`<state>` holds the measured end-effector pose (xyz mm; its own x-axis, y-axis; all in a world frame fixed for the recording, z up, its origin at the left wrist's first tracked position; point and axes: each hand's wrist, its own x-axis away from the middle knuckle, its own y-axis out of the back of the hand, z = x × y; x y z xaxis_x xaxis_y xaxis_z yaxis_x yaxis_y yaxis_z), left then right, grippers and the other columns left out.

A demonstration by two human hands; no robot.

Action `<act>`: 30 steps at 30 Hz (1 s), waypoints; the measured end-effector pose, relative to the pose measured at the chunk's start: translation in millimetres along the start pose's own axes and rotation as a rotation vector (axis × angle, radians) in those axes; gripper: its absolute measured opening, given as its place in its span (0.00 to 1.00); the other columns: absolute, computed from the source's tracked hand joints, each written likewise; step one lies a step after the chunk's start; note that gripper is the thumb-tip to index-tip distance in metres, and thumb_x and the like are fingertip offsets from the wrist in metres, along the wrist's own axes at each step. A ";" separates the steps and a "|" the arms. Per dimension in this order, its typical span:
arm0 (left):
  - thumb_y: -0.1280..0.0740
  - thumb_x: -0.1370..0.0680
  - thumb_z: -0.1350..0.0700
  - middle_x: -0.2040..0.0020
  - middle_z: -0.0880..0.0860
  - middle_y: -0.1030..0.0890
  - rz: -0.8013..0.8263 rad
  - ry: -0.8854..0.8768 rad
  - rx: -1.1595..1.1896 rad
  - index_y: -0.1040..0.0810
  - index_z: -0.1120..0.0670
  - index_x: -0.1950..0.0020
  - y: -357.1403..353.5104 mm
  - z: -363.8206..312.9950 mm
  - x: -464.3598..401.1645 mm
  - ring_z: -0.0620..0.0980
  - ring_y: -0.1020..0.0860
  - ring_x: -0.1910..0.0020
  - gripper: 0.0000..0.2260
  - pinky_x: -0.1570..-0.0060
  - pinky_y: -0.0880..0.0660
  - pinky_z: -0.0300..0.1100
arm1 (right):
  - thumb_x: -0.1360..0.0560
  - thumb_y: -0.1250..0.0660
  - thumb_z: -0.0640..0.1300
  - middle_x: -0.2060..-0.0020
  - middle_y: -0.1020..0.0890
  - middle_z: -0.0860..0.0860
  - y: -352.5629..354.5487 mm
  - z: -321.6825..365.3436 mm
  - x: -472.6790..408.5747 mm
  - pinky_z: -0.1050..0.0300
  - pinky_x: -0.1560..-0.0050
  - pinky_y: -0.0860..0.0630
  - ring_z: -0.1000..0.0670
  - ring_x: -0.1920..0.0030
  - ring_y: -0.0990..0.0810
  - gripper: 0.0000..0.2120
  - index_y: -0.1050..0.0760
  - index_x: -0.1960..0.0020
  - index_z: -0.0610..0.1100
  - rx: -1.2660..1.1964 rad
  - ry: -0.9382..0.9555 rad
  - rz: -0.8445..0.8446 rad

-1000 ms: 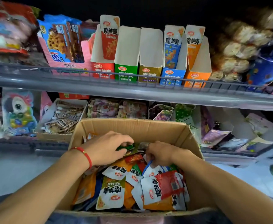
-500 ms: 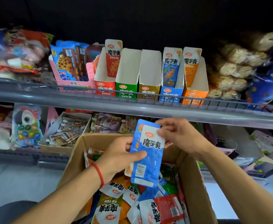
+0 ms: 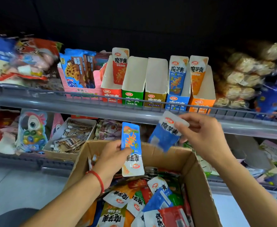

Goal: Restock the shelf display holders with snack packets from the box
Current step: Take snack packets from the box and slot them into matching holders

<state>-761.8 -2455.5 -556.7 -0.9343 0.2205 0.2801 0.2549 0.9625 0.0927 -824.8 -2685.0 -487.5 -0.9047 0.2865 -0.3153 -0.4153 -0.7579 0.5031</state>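
- Because the left hand [image 3: 113,158] pinches one blue packet [image 3: 132,149] upside down above the box [image 3: 198,174], it could go into the blue holder [image 3: 177,102] wrong way up.
- Right hand [image 3: 203,136] only pinches its blurred second packet [image 3: 166,133] by the top; it might slip below the shelf rail [image 3: 85,108].

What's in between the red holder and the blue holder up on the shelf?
In the head view, a green holder and a brownish-yellow holder, both empty.
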 end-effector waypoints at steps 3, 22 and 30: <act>0.36 0.17 0.58 0.51 0.58 0.13 0.082 0.190 0.366 0.18 0.58 0.45 1.6 -6.3 3.6 0.53 0.14 0.57 0.08 0.57 0.18 0.48 | 0.24 0.27 0.41 0.49 0.13 0.60 -7.2 -1.2 12.3 0.63 0.50 0.18 0.62 0.49 0.15 0.10 0.15 0.44 0.49 0.061 0.343 0.098; 0.27 0.24 0.57 0.50 0.55 0.13 0.039 0.033 0.444 0.15 0.54 0.47 20.4 -20.9 10.8 0.50 0.17 0.56 0.07 0.54 0.24 0.47 | 0.23 0.28 0.36 0.51 0.12 0.43 -61.0 -3.3 32.7 0.43 0.45 0.17 0.41 0.50 0.13 0.13 0.22 0.39 0.41 -0.581 -0.490 0.309; 0.28 0.23 0.65 0.47 0.56 0.13 0.175 -0.112 0.143 0.19 0.57 0.39 37.5 -19.8 11.0 0.55 0.15 0.48 0.14 0.59 0.19 0.40 | 0.23 0.28 0.47 0.58 0.12 0.43 -31.2 -11.7 16.3 0.58 0.71 0.22 0.51 0.65 0.17 0.10 0.18 0.46 0.42 -0.327 -0.378 0.259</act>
<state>-757.6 -2420.1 -531.1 -0.9027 0.3946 0.1717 0.3852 0.9188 -0.0867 -825.5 -2663.5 -517.8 -0.9692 0.2116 0.1260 -0.1787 -0.9563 0.2314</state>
